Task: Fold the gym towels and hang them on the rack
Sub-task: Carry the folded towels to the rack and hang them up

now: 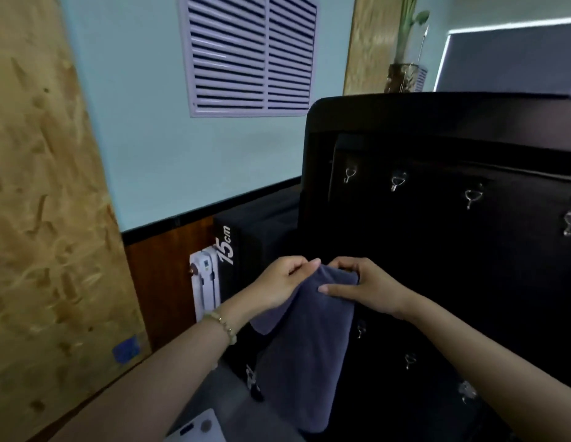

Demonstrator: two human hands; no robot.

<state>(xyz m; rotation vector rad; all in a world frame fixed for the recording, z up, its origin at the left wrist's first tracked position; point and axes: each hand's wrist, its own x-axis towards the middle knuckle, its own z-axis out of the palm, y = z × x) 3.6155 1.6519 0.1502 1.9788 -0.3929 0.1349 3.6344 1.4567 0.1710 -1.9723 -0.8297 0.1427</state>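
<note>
Towel (304,346): folded, hanging in front of rack (437,250), unhung.
Left hand (284,282): pinches top edge.
Right hand (367,288): pinches too.

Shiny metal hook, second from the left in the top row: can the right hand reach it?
Probably yes. Nothing stands between the right hand and that shiny metal hook above it, though its fingers pinch the grey-blue cloth towel, which the left hand grips too.
</note>
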